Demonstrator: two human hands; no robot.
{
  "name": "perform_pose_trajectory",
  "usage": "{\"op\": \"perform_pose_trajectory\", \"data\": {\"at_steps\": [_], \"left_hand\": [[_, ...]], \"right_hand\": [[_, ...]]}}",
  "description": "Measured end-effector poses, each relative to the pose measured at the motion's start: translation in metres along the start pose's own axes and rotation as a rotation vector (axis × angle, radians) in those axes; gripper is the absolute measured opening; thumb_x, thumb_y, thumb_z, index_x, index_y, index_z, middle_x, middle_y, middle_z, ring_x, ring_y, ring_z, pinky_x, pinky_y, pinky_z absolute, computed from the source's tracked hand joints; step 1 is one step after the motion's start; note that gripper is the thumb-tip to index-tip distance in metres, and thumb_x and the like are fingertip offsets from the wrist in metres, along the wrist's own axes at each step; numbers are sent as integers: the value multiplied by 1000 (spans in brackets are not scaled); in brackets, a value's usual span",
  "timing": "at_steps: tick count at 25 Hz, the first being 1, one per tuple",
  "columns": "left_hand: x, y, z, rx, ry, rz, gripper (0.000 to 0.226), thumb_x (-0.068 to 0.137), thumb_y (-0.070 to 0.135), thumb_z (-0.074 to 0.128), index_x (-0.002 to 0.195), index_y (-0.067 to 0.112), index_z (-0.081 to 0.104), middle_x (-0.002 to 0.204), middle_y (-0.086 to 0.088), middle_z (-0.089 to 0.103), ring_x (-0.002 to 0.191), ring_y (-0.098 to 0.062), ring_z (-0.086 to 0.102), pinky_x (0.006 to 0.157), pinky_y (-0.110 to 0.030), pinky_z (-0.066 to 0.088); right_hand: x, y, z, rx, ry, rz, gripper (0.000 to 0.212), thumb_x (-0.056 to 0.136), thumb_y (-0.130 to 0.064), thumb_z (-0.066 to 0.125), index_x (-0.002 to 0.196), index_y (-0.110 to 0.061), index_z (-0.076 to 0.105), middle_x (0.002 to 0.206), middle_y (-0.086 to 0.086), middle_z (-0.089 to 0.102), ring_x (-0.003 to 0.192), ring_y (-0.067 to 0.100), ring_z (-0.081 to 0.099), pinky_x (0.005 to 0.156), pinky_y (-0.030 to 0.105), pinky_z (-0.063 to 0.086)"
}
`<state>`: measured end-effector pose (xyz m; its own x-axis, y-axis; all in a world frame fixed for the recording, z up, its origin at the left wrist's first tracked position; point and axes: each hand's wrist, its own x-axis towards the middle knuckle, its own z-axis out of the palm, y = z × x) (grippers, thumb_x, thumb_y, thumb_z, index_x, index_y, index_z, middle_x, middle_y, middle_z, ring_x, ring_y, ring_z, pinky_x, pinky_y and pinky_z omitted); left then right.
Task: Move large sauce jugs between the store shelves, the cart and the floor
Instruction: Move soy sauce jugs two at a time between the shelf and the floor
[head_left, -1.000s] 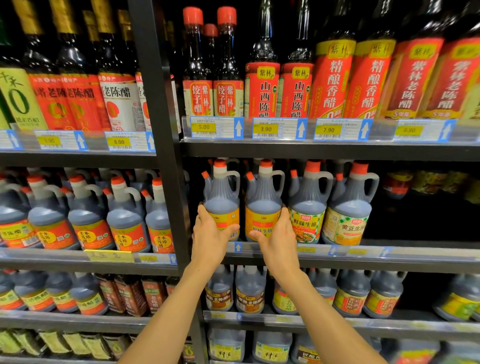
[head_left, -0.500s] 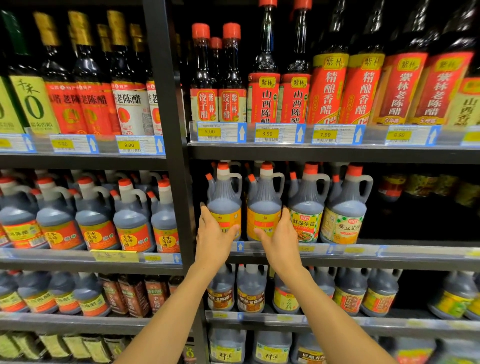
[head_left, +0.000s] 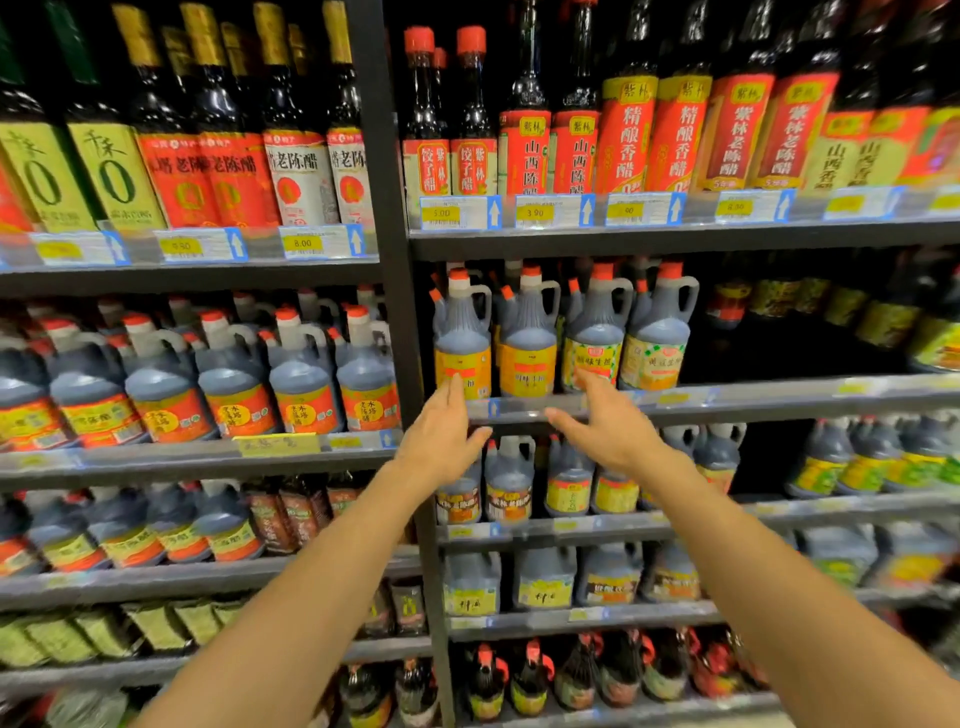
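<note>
Reaching w/ both arms toward the shelf (head_left: 727, 402) edge: left hand (head_left: 441, 436) at 9 o'clock of right hand (head_left: 608, 423), both w/ fingers spread loose, holding nothing. Two orange-label jugs (head_left: 462, 338) & (head_left: 527, 338) stand upright at 12 o'clock of the hands; left fingertips overlap the first jug's label, contact unclear. Frame blurry.

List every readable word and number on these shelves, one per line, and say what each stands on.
"5.00": price tag under the small red-capped bottles.
"3.90": price tag beside it.
"8.00": price tag on the left bay's top shelf.
"山西陈醋": red label of a tall bottle.
"精酿香醋": red and yellow bottle.
"紫林老陈醋": red bottle.
"0": green label.
Jug labels and the remaining tags are too blurred to read.
</note>
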<state>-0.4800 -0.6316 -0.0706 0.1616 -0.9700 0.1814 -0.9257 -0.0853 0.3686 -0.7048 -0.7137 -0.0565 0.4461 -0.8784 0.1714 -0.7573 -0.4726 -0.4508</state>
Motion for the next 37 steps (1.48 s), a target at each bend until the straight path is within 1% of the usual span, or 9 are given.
{"op": "perform_pose_trajectory", "data": {"at_steps": [3,6,9,11,15,21,27,32,37], "left_hand": [[-30,5,-8,319,-100,116,89,102,61,34,161,4,0,170,-16,1,157,-32,1,127,-50,10],[-55,16,-7,421,-164,141,92,99,70,20,161,7,-5,170,-13,-9,157,-29,-9,127,-52,2],[-80,36,1,473,-150,160,93,97,73,15,161,9,-7,170,-11,-11,157,-27,-12,127,-51,0],[-93,51,8,462,-158,155,96,93,76,11,162,11,-7,170,-10,-10,157,-26,-12,127,-52,0],[-113,85,37,453,-169,107,97,92,78,10,162,12,-7,170,-10,-10,157,-26,-10,127,-51,-1],[-112,194,113,435,-152,89,102,87,80,4,162,12,-6,170,-10,-8,157,-26,-8,127,-51,-1],[-130,275,195,455,-228,34,98,92,78,8,161,11,-7,170,-10,-8,157,-25,-8,127,-51,-1],[-138,289,234,421,-291,-17,98,91,79,9,162,13,-7,170,-8,-7,157,-24,-8,127,-50,2],[-136,267,292,359,-265,-8,94,94,76,14,162,14,-4,171,-7,-3,158,-22,-4,128,-47,3]], "right_hand": [[-42,16,-12,-131,-77,15,117,76,-95,25,164,-20,5,172,4,8,157,25,13,126,49,21],[-87,29,-29,-256,-109,54,114,79,-89,23,164,-16,1,172,8,-3,159,25,-2,129,46,5],[-126,53,-39,-301,-124,73,124,70,-98,12,164,-17,4,172,10,-3,159,26,-3,129,46,3],[-141,72,-43,-297,-126,70,128,67,-101,9,164,-18,4,172,10,-2,159,26,-3,129,47,3],[-166,117,-51,-345,-117,30,113,79,-88,19,164,-15,5,172,11,-1,159,25,-1,129,45,2],[-195,224,-84,-343,-161,-18,109,80,-85,20,164,-17,4,172,11,0,159,27,-1,129,47,3],[-217,322,-108,-324,-261,-55,110,80,-85,17,164,-16,2,172,10,-4,159,27,-4,128,48,4],[-230,360,-93,-286,-299,-110,111,81,-86,14,164,-14,3,172,9,-4,159,25,-5,128,46,1],[-242,399,-32,-241,-343,-93,111,82,-91,11,164,-17,3,172,10,-2,159,24,-4,129,43,-1]]}}
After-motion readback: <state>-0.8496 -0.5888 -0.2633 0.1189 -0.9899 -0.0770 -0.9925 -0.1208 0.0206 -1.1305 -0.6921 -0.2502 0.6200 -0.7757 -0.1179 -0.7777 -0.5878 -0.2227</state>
